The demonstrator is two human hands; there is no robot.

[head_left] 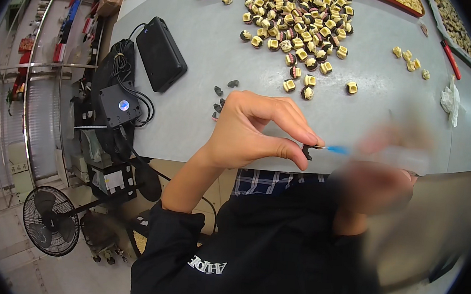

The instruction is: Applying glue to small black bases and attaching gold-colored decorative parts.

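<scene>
Pinched between the thumb and fingertips of my left hand (pixel 245 128) is a small black part (pixel 307 152), held just above the table's near edge. A syringe (pixel 400 157) with a pale, see-through barrel and a blue needle hub lies in my right hand (pixel 375 184). Its thin needle meets or nearly touches the black part; which of the two I cannot tell. Blur covers my right hand, so its separate fingers do not show clearly. Several similar small dark pieces (pixel 218 90) rest on the table beyond my left wrist.
Many small cream-and-dark pieces (pixel 299 26) are heaped at the far middle of the grey table (pixel 202 10). Cream bits (pixel 411 62), a red pen (pixel 451 59) and crumpled tissue (pixel 450 103) lie at the right. To the left are a black power bank-like box (pixel 161 54) and cables (pixel 121 61).
</scene>
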